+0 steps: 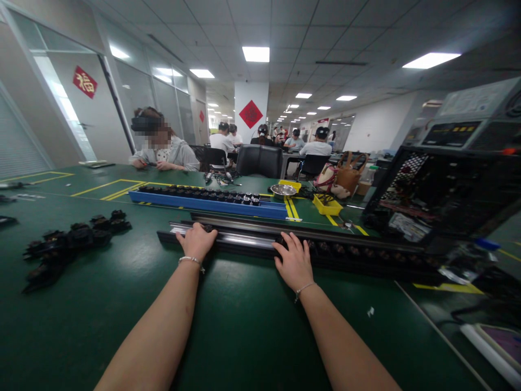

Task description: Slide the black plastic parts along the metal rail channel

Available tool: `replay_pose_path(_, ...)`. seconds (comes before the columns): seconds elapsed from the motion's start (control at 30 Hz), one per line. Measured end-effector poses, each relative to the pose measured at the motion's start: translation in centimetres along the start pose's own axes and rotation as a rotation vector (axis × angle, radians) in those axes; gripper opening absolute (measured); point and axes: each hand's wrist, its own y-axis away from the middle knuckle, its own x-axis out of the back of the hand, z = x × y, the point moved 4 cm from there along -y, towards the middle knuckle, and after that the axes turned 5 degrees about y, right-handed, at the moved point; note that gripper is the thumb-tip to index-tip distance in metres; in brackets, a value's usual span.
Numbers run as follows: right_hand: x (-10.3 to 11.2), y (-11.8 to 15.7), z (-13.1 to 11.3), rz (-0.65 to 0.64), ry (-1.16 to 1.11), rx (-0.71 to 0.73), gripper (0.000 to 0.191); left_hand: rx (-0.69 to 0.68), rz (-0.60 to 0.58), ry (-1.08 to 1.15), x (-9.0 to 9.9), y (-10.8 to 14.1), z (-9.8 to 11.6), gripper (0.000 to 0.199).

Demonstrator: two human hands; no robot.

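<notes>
A long black rail (244,251) with a shiny metal channel lies across the green table in front of me. My left hand (196,243) is closed over its left part, thumb pointing right, around a small black part (208,228) that my fingers largely hide. Farther right, my right hand (293,262) bends over the rail. Its thumb and forefinger are around another small black part (280,239), and the other fingers rest spread on the rail. From there a row of similar black parts (350,251) fills the channel to the right. Between my hands the bare metal shows.
Loose black parts (77,239) lie in a cluster at left. Behind the rail stands a blue tray (195,205) of black parts. A metal bowl (283,190), a yellow bin (328,206) and an open computer case (439,190) are beyond. A co-worker (171,146) sits across the table.
</notes>
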Motion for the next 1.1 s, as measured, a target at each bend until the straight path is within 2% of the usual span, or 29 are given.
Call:
replay_pose_path(0.37, 0.0, 0.0, 0.0, -0.003, -0.009, -0.009, 0.036, -0.046, 0.025, -0.010, 0.3, 0.0, -0.5, 0.048)
replay_pose_path(0.7, 0.1, 0.0, -0.1, -0.007, -0.020, -0.013, 0.033, -0.063, 0.032, -0.042, 1.0, -1.1, -2.3, 0.054)
replay_pose_path(1.1, -0.2, -0.1, 0.0, -0.016, -0.030, -0.012, 0.030, -0.016, 0.022, -0.019, 1.4, -1.2, -2.7, 0.050)
